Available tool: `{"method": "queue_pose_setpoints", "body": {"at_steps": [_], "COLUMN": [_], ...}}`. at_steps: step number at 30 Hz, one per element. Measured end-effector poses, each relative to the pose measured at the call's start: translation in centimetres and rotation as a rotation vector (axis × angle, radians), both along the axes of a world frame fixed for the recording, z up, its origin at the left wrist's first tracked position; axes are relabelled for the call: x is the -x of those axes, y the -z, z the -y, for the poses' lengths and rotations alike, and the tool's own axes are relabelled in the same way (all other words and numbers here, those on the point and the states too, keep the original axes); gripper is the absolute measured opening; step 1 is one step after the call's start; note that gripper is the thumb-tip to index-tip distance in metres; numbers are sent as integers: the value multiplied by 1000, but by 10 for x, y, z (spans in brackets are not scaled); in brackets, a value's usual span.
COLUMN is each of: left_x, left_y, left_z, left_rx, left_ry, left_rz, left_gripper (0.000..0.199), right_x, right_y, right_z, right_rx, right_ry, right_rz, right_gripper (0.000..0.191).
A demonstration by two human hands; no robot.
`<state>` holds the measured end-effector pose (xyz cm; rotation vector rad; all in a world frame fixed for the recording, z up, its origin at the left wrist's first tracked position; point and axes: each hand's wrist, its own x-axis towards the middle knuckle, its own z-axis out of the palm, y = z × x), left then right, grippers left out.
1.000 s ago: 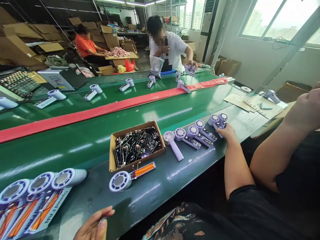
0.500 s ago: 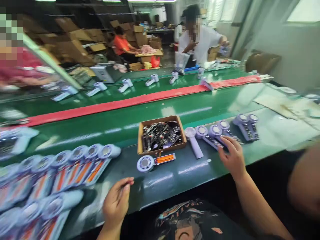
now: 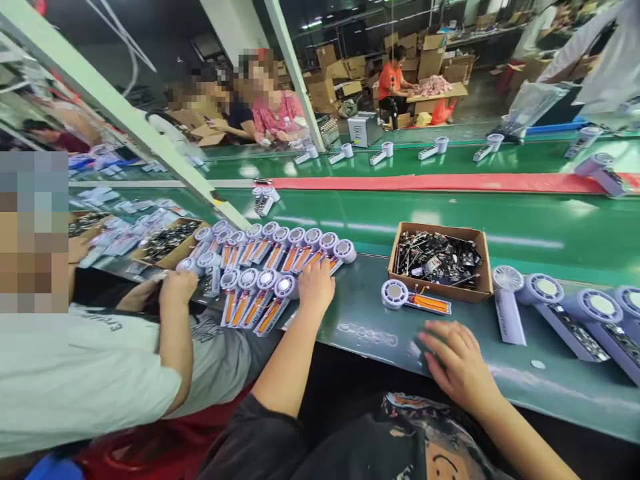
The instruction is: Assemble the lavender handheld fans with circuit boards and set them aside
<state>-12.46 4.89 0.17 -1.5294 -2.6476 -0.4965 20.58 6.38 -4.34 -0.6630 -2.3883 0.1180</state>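
Rightmost handheld fan [image 3: 629, 303] cut off

The left hand [image 3: 314, 288] rests on the right end of the rows of handheld fans [image 3: 265, 267], its fingers [image 3: 313, 265] on the fans nearest the belt edge. These rows lie on the near belt [image 3: 505, 223] and extend left of those fingers to a co-worker's hand [image 3: 177, 287]. Right of the fingers stands a cardboard box [image 3: 484, 267] holding circuit boards [image 3: 435, 259]. A loose fan [image 3: 395, 294] lies directly before the box, behind the fingers [image 3: 437, 337] of the right hand [image 3: 457, 363]. Further fans [image 3: 547, 300] lie right of those fingers. A second belt [image 3: 525, 157] runs behind the box, carrying spaced fans [image 3: 435, 150].
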Motion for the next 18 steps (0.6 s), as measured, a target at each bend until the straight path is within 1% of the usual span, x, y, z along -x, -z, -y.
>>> {"method": "queue_pose_setpoints", "body": {"at_steps": [2, 3, 4, 5, 6, 7, 8, 9, 10, 11, 12, 13, 14, 15, 17, 18], "left_x": [-6, -10, -15, -21, -27, -35, -43, -53, -63, -73, -83, -91, -98, -104, -112, -116], "left_y": [-3, -5, -8, -10, -12, -13, -13, -13, -11, -8, -4, 0, 4, 8, 14, 15], "left_z": [0, 3, 6, 10, 15, 19, 23, 26, 28, 29, 28, 27, 25, 23, 18, 15], "left_rx": [85, 120, 146, 157, 147, 87, -3, -92, -158, -188, -188, -166, -138, -114, -96, -97], "left_ry": [18, 32, 43, 50, 45, 35, 80, 195, 362, 545, 699, 806, 864, 883, 869, 853], "left_rz": [-8, -6, -5, -7, -25, -77, -121, -156, -184, -207, -229, -251, -270, -281, -270, -255], "left_gripper": [37, 38, 41, 47, 53, 56, 55, 51, 46, 42, 38, 35, 33, 32, 32, 33], "right_x": [7, 10, 13, 16, 19, 21, 24, 25, 26, 24, 22, 17, 12, 6, -3, -5], "right_y": [0, -1, -1, -2, -3, -3, -4, -5, -7, -10, -14, -20, -28, -37, -56, -65], "right_z": [-10, -14, -18, -20, -20, -19, -16, -11, -6, -2, 2, 3, 2, -3, -23, -37], "right_rx": [40, 87, 147, 218, 285, 336, 367, 386, 393, 397, 405, 410, 409, 399, 341, 294], "right_ry": [245, 336, 379, 394, 392, 376, 359, 343, 329, 318, 305, 283, 258, 233, 211, 236], "right_rz": [35, 73, 115, 156, 186, 206, 219, 226, 232, 239, 244, 242, 225, 192, 90, 52], "right_gripper": [40, 44, 46, 43, 38, 33, 30, 29, 28, 28, 28, 28, 28, 28, 26, 25]}}
